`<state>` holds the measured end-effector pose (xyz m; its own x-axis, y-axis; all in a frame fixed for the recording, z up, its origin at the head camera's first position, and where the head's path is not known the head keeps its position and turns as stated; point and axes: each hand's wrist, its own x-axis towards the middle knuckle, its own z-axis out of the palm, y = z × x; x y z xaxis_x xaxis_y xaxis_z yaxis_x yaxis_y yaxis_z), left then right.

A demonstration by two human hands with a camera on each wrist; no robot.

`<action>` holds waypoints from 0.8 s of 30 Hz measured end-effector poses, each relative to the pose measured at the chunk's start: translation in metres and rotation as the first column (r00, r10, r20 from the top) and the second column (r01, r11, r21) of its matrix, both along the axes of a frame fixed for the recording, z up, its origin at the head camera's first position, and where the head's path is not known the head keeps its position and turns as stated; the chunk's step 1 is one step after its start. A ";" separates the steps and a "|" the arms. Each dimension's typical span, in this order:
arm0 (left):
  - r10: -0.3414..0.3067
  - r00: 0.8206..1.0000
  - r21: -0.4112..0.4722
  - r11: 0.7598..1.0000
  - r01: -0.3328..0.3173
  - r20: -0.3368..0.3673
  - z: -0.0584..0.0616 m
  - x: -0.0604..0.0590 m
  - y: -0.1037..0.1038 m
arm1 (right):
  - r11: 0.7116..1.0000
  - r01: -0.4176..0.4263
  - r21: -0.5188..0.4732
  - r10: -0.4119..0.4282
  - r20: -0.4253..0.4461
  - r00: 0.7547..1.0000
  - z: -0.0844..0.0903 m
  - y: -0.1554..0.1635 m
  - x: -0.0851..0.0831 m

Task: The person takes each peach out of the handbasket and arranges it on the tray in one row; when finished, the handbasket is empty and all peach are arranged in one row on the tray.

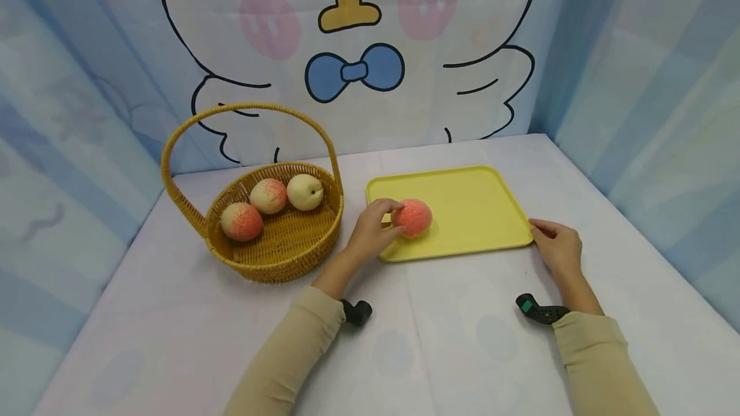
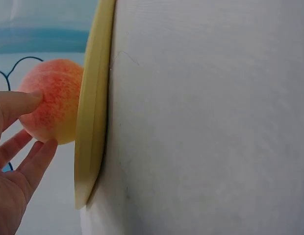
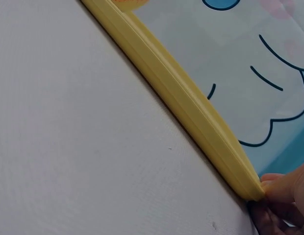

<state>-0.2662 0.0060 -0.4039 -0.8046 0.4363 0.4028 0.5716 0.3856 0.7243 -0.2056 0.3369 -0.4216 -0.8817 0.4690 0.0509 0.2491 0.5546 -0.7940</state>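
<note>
Head view | left hand (image 1: pixel 369 231) holds peach (image 1: pixel 415 218) between thumb and fingers, at left end of tray (image 1: pixel 468 210) | right hand (image 1: pixel 559 250) pinches tray's near right corner | risk: loosened fingers or tugged tray could set peach rolling

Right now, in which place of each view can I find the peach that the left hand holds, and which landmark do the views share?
Head: the peach, in the left hand, is a little right of and below centre.
Left wrist: at the left side, slightly above mid-height.
Right wrist: only a sliver, apparently of it, at the top edge, left of centre.
Shared landmark: the yellow tray.
</note>
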 end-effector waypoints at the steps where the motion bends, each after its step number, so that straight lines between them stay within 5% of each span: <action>1: 0.001 1.000 -0.006 1.000 -0.001 0.001 0.000 -0.001 0.002 | 1.000 0.001 0.000 -0.001 -0.003 1.000 -0.001 0.000 0.000; 24: 0.025 0.999 0.061 0.998 -0.026 0.024 -0.004 -0.014 0.055 | 1.000 0.015 0.011 -0.015 0.007 1.000 -0.001 0.001 0.000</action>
